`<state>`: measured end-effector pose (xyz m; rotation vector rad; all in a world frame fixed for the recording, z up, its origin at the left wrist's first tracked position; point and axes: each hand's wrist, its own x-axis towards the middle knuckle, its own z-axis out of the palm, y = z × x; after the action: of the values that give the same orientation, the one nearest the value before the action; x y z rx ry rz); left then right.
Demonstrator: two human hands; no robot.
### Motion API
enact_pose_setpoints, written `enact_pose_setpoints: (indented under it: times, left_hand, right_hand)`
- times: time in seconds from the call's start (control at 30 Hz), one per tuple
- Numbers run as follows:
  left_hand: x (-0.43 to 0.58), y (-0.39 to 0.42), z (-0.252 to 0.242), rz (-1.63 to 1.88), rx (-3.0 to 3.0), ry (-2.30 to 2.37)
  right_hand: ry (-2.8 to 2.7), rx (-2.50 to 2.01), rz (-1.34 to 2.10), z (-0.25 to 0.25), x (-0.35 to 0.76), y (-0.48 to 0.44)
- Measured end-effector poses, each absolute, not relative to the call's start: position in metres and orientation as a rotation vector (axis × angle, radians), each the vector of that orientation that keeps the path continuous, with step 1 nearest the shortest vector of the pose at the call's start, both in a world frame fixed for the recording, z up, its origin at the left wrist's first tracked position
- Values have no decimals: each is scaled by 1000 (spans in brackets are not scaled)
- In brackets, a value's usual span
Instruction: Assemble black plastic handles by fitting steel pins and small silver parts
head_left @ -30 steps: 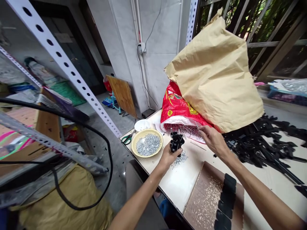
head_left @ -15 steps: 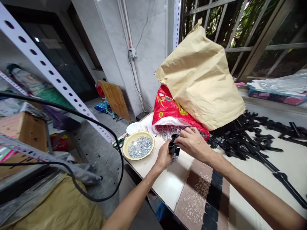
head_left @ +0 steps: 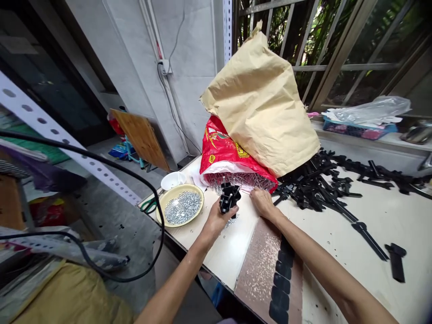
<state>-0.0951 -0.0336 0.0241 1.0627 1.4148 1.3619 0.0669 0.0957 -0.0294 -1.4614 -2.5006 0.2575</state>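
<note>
My left hand (head_left: 216, 219) is wrapped round a black plastic part (head_left: 229, 197), held above the table near the front of the bag. Thin metal pins (head_left: 243, 181) fill the mouth of a red bag (head_left: 219, 146). At the right end of that mouth is my right hand (head_left: 262, 202), its fingers curled together by the pins; whatever lies between the fingertips is hidden. Beneath the black part is a small scatter of metal pieces (head_left: 230, 222). Left of my left hand stands a yellow bowl (head_left: 162, 198) holding many small metal pieces.
A white bowl (head_left: 173, 180) and green-handled scissors (head_left: 148, 206) sit at the table's left edge. A large brown paper sack (head_left: 259, 103) leans over the red bag. Black plastic parts (head_left: 313, 184) are heaped at right. A black cable (head_left: 135, 168) loops across the left foreground.
My right hand has left the black part and moved down to the pins at the bag's mouth. My left hand still holds the part, now turned. The view has shifted right.
</note>
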Motion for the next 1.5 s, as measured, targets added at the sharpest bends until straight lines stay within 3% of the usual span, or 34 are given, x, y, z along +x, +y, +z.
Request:
enact_pose_setpoints:
  times: [0.2,0.37,0.47,0.83,0.9,1.0,1.13,1.5]
  left_hand:
    - [-102,-31,20,1366,678,1221]
    - [-92,-26,15,1278,659,1219]
    - [-79,-23,18,1216,735,1235]
    - [-67,-21,33,1209,904,1205]
    - [-69,-22,38,1211,882,1203]
    - [-68,-22,45,1229,949,1174]
    - [-55,-16,49,1151,1190,1122]
    - [-36,-3,42,1102,1154,1233]
  right_hand:
    - [-2263,-1353,319,10,71,91]
    - [-1760,-778,858,74,63,57]
    - [-1678,-608,940,90,50,38]
    - [-1858,-611,640,83,68,32]
    - [-1695,-752,723,75,83,35]
    - [-1578,-931,1174,55,97,36]
    - [-1475,-766,1686,34,91,26]
    - [-1265,-621,1609,33,82,9]
